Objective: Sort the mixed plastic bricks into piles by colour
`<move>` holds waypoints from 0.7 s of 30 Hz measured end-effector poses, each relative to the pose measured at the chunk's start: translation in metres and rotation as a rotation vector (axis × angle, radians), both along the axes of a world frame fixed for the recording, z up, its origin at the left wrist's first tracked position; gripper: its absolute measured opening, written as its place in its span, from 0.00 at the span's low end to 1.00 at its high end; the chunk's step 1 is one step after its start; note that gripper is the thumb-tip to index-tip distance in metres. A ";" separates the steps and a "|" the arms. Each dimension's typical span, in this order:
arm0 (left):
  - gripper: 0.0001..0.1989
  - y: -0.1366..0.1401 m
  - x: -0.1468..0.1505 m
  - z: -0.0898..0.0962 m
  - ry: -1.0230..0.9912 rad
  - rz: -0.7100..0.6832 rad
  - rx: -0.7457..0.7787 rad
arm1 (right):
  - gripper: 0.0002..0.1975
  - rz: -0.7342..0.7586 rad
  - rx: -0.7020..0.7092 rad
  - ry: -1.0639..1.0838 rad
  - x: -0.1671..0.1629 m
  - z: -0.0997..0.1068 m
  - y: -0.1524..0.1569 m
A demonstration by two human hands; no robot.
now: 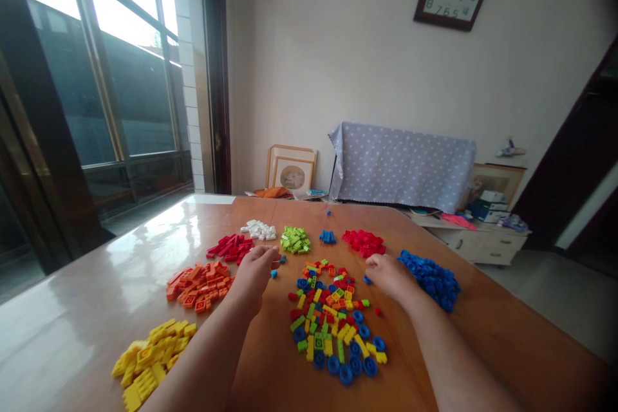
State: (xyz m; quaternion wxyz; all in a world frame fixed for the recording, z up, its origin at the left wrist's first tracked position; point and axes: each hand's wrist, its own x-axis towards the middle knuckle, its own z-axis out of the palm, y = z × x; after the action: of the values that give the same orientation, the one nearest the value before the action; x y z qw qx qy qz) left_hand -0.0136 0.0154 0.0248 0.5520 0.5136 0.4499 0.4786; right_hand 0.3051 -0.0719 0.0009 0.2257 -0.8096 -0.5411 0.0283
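Mixed toy bricks (330, 311) lie spread in the middle of the tabletop (270, 367), between our two forearms, and they are red, orange, yellow, green and blue together. Around them we see piles which keep mostly to one colour each. On the left, from near to far, there are the yellow pile (154, 360), the orange pile (200, 286) and the dark red pile (232, 248). Farther stand the white pile (259, 230), the lime green pile (295, 240) and the small blue pile (327, 237). On the right are the bright red pile (364, 243) and the large blue pile (429, 278).

We judge that a big part is already grouped by colour, while the mixed bricks in the middle are what is left, with many blue round pieces (346, 374) at their near edge.

Our left hand (263, 261) is beside the dark red pile, its fingers bent close together; small blue pieces (274, 274) are just by it, but we cannot tell if one is gripped. Our right hand (389, 273) is curled near the bright red pile. One blue piece (367, 280) shows just below its fingertips, and we cannot tell whether they hold it.
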 end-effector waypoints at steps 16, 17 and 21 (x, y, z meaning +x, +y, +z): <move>0.18 0.004 0.001 -0.003 -0.002 0.011 -0.016 | 0.16 -0.158 0.450 1.184 -0.035 -0.010 0.013; 0.18 0.003 0.001 -0.003 0.000 0.008 -0.012 | 0.16 -0.182 0.470 1.179 -0.031 -0.010 0.014; 0.17 0.002 0.001 -0.002 0.002 0.006 -0.011 | 0.16 -0.242 0.530 1.167 -0.019 -0.007 0.015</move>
State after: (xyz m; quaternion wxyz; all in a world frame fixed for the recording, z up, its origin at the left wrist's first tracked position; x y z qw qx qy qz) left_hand -0.0127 0.0177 0.0225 0.5529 0.5099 0.4545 0.4772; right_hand 0.2863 -0.0574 -0.0065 0.6761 -0.6333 -0.2233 0.3031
